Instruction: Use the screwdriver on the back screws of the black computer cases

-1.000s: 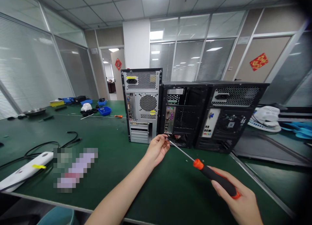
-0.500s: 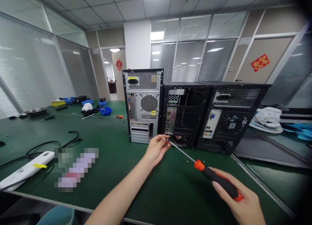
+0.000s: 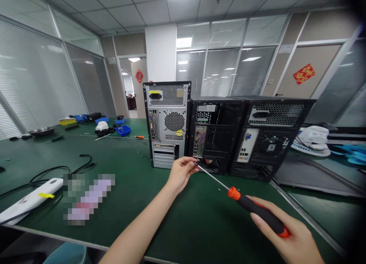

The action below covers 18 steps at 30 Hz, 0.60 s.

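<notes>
My right hand (image 3: 294, 233) is wrapped round the black and orange handle of a screwdriver (image 3: 259, 210). The thin metal shaft slants up and left to the fingertips of my left hand (image 3: 183, 170). Those fingers are pinched together at the shaft's tip; whatever sits between them is too small to make out. Just beyond stands a silver-backed computer tower (image 3: 168, 123), its rear side facing me. To its right is a black computer case (image 3: 219, 142) with an open upper bay, and beside that a second black case (image 3: 265, 142) with a rear fan.
A white power strip (image 3: 42, 195) with black cables lies at left, near a pixelated patch. Blue trays (image 3: 122, 131) and an orange screwdriver (image 3: 139, 137) lie farther back. At right are a dark flat panel (image 3: 317, 176) and a white object (image 3: 313, 140). Tiny bits dot the green table (image 3: 200, 233).
Hardly anything differs. My right hand and the screwdriver handle have shifted slightly right and down, while my left hand keeps its pinch at the tip, a touch farther left.
</notes>
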Motion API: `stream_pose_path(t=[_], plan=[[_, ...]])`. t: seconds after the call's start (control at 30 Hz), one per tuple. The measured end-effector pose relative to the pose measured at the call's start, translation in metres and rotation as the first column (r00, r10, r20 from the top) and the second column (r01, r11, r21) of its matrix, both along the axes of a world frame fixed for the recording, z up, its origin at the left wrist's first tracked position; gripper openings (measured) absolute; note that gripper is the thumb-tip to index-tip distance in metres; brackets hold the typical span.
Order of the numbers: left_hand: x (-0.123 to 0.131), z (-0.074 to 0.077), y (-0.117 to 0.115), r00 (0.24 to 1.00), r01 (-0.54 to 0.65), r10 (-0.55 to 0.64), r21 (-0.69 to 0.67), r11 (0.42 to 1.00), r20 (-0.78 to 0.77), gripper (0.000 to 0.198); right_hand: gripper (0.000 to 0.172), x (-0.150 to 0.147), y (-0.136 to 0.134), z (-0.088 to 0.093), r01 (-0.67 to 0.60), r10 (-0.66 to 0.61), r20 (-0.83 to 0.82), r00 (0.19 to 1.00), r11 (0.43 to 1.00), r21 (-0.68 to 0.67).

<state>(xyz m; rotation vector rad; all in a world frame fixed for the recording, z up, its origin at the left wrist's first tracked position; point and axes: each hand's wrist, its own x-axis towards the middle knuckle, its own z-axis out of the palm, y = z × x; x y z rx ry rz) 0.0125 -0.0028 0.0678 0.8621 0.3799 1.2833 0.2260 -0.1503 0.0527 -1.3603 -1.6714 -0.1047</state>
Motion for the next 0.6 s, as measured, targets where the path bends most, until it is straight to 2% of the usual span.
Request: stream_pose_path(t=[0.2, 0.37, 0.5, 0.6], plan=[[0.0, 0.001, 0.002, 1.0, 0.009, -0.009, -0.01, 1.0, 0.007, 0.044, 0.036, -0.001, 0.006, -0.001, -0.073, 0.085, 0.086, 0.993, 0.988, -0.138], [0.003, 0.003, 0.002, 0.999, 0.036, -0.036, 0.009, 0.999, -0.002, 0.044, 0.023, -0.008, 0.007, -0.003, -0.014, 0.029, 0.122, 0.992, 0.992, -0.127], [0.005, 0.007, 0.003, 0.999, 0.036, -0.035, 0.03, 0.999, -0.019, 0.045, 0.022, -0.009, 0.006, 0.002, 0.027, -0.017, 0.089, 0.996, 0.993, -0.112], [0.006, 0.009, 0.004, 0.998, 0.068, -0.067, 0.065, 0.996, -0.022, 0.056, 0.024, -0.005, 0.005, 0.004, 0.054, -0.049, 0.047, 0.998, 0.992, -0.115]])
